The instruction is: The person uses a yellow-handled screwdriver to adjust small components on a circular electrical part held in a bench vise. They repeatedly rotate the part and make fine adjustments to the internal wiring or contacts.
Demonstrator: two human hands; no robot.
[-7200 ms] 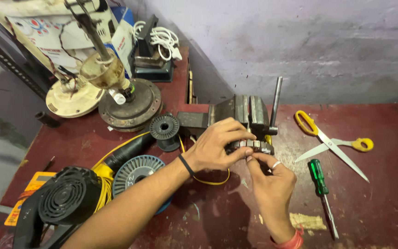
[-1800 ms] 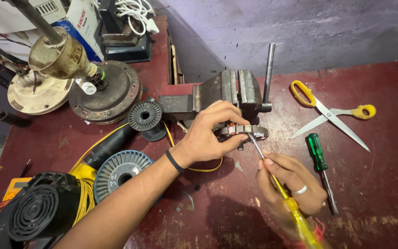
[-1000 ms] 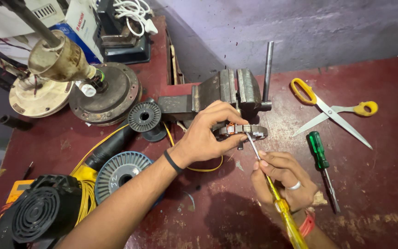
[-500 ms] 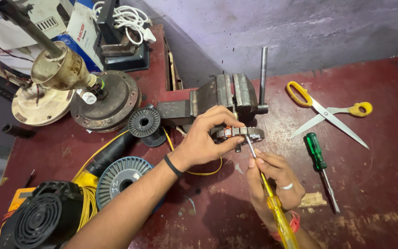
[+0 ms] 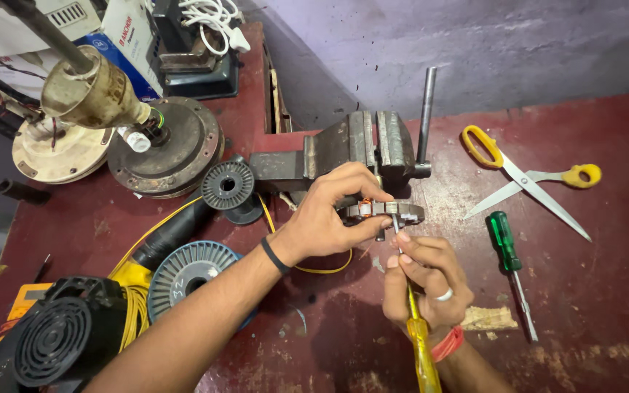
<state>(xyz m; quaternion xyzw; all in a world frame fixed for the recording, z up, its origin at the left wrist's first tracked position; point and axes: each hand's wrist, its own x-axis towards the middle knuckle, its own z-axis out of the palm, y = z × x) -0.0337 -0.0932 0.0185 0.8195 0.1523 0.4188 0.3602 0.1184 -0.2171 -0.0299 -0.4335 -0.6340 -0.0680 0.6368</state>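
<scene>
My left hand [image 5: 333, 215] grips a small round metal stator [image 5: 387, 212] with copper windings, held just in front of the bench vise [image 5: 358, 149]. My right hand [image 5: 425, 280] holds a yellow-handled screwdriver [image 5: 421, 349] near its shaft, and the thin tip points up into the stator's rim. Both hands sit close together over the dark red table [image 5: 591, 291]. A black band circles my left wrist and a red one my right.
Yellow-handled scissors [image 5: 529, 178] and a green-handled screwdriver [image 5: 507, 255] lie to the right. A black spool [image 5: 228, 185], a blue spool [image 5: 191, 273], a black fan housing [image 5: 56, 338], yellow wire and old motor parts [image 5: 165, 145] crowd the left.
My right hand first worked at the stator with bare fingers, then came back holding the yellow screwdriver and has slid up its shaft toward the stator. My left hand keeps its grip.
</scene>
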